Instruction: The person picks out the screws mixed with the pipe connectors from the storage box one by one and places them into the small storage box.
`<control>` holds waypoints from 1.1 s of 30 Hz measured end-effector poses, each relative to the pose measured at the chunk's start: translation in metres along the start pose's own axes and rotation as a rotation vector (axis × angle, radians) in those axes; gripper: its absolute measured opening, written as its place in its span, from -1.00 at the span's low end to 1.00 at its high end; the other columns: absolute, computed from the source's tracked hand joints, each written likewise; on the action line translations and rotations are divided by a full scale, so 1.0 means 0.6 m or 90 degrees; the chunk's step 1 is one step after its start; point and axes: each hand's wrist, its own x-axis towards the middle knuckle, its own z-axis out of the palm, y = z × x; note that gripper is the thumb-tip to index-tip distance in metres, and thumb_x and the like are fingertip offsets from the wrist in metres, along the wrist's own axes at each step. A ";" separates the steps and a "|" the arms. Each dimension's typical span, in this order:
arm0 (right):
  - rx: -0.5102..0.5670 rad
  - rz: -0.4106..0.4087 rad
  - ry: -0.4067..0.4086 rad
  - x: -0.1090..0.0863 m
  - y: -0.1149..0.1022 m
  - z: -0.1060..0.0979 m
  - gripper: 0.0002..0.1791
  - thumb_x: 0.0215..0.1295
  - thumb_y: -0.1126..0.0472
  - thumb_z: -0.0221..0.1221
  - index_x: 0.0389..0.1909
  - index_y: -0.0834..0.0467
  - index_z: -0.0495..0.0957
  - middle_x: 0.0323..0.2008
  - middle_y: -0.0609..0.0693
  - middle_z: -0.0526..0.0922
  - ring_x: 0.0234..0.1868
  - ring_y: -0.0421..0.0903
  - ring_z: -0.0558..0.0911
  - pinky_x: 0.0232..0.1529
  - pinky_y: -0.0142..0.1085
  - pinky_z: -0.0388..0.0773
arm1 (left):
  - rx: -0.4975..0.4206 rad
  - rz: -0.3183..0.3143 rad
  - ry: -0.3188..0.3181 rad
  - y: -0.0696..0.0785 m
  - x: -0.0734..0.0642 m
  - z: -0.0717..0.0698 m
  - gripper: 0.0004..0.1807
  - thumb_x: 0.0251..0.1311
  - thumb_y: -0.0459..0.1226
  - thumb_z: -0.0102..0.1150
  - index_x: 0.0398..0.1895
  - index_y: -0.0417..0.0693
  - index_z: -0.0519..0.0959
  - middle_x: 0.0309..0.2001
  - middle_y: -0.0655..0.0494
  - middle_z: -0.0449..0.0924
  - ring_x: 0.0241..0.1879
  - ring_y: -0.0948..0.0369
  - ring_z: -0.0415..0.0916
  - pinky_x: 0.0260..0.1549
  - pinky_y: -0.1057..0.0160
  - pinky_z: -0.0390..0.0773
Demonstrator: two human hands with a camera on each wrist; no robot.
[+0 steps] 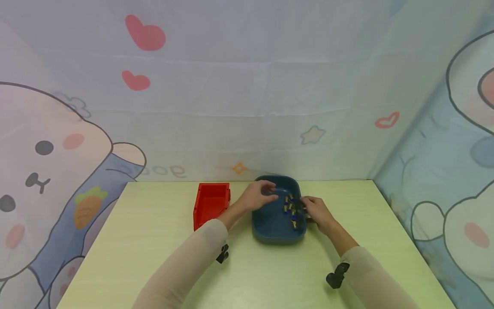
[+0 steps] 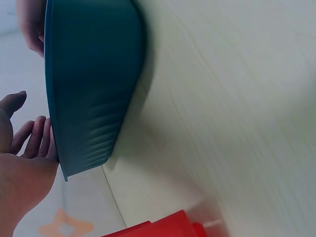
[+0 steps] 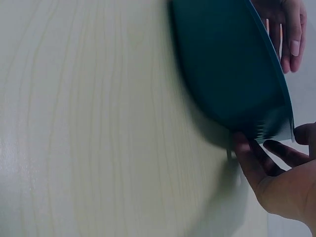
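Observation:
A dark blue-green plastic basin (image 1: 270, 234) stands on the table. Several small brass-coloured pieces with blue ends, which look like push-in fittings (image 1: 291, 209), lie in its right half. My left hand (image 1: 259, 195) is over the basin's left side, thumb and fingers spread apart with nothing between them. In the left wrist view its fingers (image 2: 35, 140) are by the basin's rim. At the right side, my right hand (image 1: 317, 211) grips the basin. The right wrist view has its thumb by the rim and its fingers (image 3: 249, 160) against the lower outer wall.
A red plastic bin (image 1: 211, 204) stands to the left of the basin, close to my left forearm. Both rest on a light wood-grain table (image 1: 270, 274). A printed cloth (image 1: 247, 94) hangs behind the table's back edge, and another stretch lines the right side.

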 end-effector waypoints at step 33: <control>0.030 0.022 -0.014 0.002 0.008 -0.005 -0.33 0.67 -0.09 -0.02 0.48 0.37 0.38 0.35 0.34 0.55 0.37 0.27 0.55 0.16 0.04 0.66 | -0.023 -0.007 -0.009 0.025 0.043 0.027 -0.54 0.46 -0.30 0.31 0.35 -0.26 0.57 0.16 -0.07 0.71 0.14 0.08 0.66 0.20 0.08 0.59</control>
